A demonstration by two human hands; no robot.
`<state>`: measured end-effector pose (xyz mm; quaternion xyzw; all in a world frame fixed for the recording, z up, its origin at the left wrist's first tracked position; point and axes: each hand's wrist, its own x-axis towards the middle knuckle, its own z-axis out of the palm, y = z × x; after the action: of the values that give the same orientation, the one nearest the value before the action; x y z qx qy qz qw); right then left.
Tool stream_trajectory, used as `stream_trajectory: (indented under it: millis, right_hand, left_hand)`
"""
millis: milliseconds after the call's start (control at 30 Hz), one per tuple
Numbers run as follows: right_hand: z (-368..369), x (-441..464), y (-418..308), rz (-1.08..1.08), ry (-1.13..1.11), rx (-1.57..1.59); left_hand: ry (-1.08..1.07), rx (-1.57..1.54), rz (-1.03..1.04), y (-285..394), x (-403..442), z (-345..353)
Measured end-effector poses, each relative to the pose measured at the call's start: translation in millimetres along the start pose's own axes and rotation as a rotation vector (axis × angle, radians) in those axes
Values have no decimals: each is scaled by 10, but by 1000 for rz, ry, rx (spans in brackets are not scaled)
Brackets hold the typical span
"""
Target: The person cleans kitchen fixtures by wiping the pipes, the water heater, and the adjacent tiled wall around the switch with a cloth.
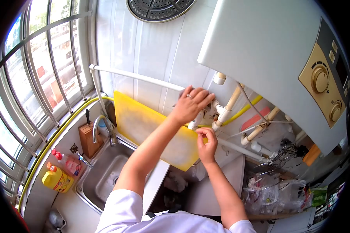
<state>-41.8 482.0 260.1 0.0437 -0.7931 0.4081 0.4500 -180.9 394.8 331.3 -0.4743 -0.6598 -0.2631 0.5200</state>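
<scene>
My left hand point(192, 103) reaches up to the white pipe point(140, 77) near the valves, its fingers bent over. A dark greyish edge shows beside those fingers; what they grip is hidden. Lower down, my right hand point(207, 144) is closed at the upper right corner of a yellow cutting board point(163, 134), thumb and fingers together. The board is tilted and stands behind the sink, with my left forearm crossing in front of it.
To the left are a steel sink point(101, 182), a faucet point(98, 128), a wooden knife block point(90, 139) and a yellow detergent bottle point(57, 179). A water heater point(268, 50) hangs upper right, above pipes point(234, 99). Plastic bags point(266, 194) and a wire rack point(280, 159) lie right.
</scene>
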Motion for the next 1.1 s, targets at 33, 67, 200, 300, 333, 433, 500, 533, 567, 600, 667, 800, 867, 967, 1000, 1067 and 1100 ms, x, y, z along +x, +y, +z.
stream_trajectory:
  millis: [33, 67, 200, 300, 333, 433, 500, 533, 567, 600, 667, 800, 867, 967, 1000, 1067, 1100]
  right_hand:
    - [24, 8, -2, -60, -30, -41]
    - [30, -13, -10, -113, -64, -86]
    - [34, 112, -181, -169, -125, -197]
    - [-40, 224, -292, -222, -100, -242]
    - [-62, 249, -325, -261, -84, -267]
    - [-182, 335, -392, -335, 82, -318]
    - [-281, 378, -356, -344, 196, -322]
    - [-306, 415, -342, -351, 317, -318]
    - [-312, 457, -337, -355, 320, -314]
    - [-321, 490, -334, -318, 334, -343]
    - [-303, 563, -316, -283, 351, -377]
    - [-275, 671, -210, -265, 328, -275]
    - [-287, 689, -193, -232, 325, -235]
    - [-305, 721, -142, -196, 317, -190]
    - [-302, 726, -132, -192, 317, -189]
    - [-304, 728, -124, -185, 325, -176]
    - [-294, 721, -135, -181, 324, -175]
  left_hand:
    - [-50, -6, 17, -149, 20, -8]
    - [-103, -18, 30, -257, 18, -16]
    - [-124, -119, -109, -271, 39, -129]
    - [-93, -142, -125, -90, 41, -25]
    - [-66, -159, -88, -57, 57, -3]
    - [-21, -180, -62, -14, 44, 62]
    - [75, -130, -25, 33, 10, 32]
    - [79, -126, -25, 17, 18, 39]
    - [108, -147, 7, -3, 22, 53]
    - [133, -172, 37, -6, 14, 57]
    - [107, -166, 61, -17, -5, 61]
    - [134, -118, 95, 19, -37, 51]
    - [151, -109, 70, 19, 16, 33]
    - [19, -167, -12, -27, 156, -1]
    - [-164, -186, -53, -77, 239, -32]
    - [-353, -205, -97, -109, 263, -59]
    - [-303, -240, -60, -120, 239, -71]
